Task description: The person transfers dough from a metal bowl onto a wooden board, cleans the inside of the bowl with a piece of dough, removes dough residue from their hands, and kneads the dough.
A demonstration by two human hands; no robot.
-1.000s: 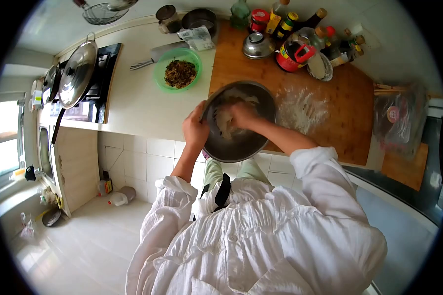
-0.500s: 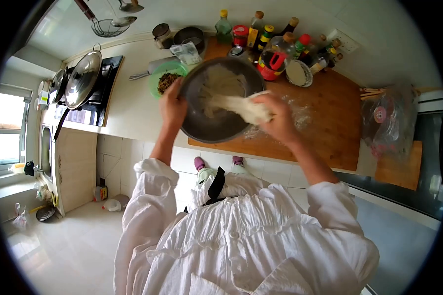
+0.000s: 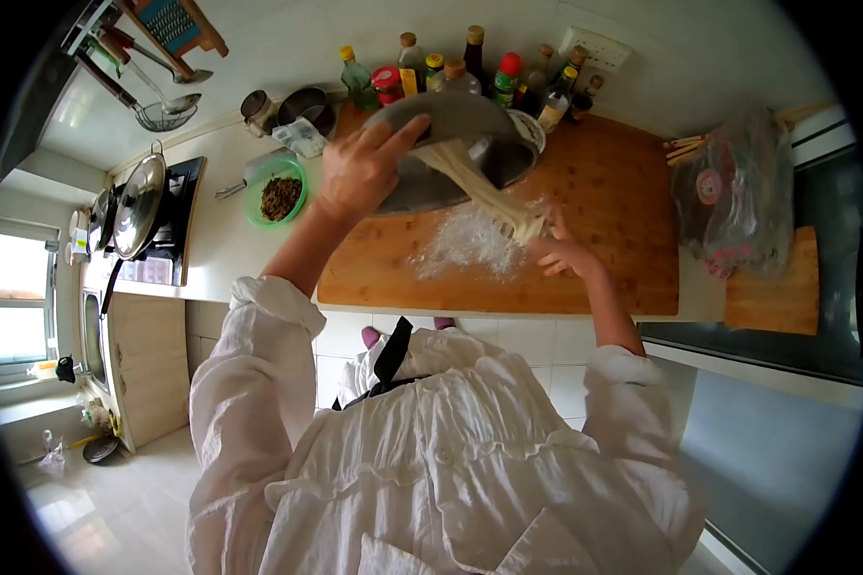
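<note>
My left hand grips the rim of a dark metal bowl, which is tilted on its side above the wooden board. A long strand of pale, sticky dough stretches out of the bowl down to my right hand. The dough clings to the fingers of that hand, which look partly spread around its lower end. White flour lies scattered on the board below the dough. The inside of the bowl is mostly hidden.
Bottles and jars line the wall behind the board. A green bowl with dark chopped filling is at left, near a cleaver. Farther left is a stove with a lidded pan. A plastic bag lies right.
The metal bowl has gone from roughly level to tipped over the board. My right hand has left the bowl's inside, pulling the dough out into a strand toward the right.
</note>
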